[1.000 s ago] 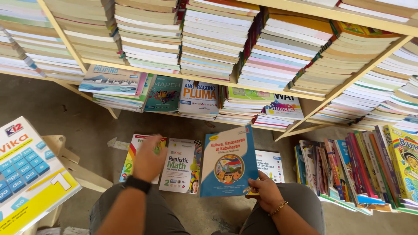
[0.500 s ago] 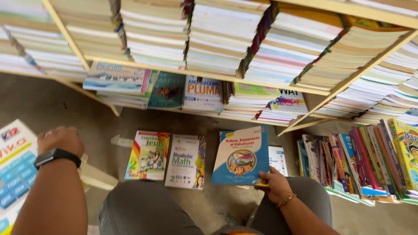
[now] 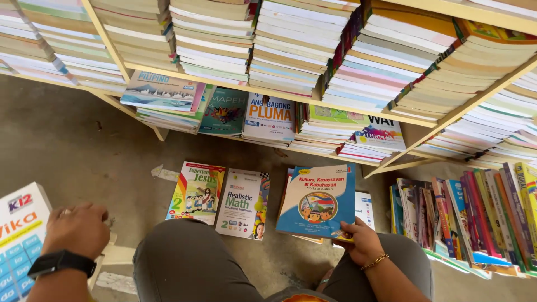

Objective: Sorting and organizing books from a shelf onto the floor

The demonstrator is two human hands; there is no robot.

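Your right hand (image 3: 362, 241) pinched the blue paperback's (image 3: 318, 201) lower corner, centre frame: light, floppy, better supported along its spine. Your left hand (image 3: 78, 228), curled, touched a white book (image 3: 19, 229).

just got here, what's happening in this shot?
A person crouches on the concrete floor before wooden shelves stacked with books. The right hand holds a blue book tilted up by its lower corner. The left hand, a black watch on its wrist, rests on a white and blue book. Two more books lie flat on the floor.
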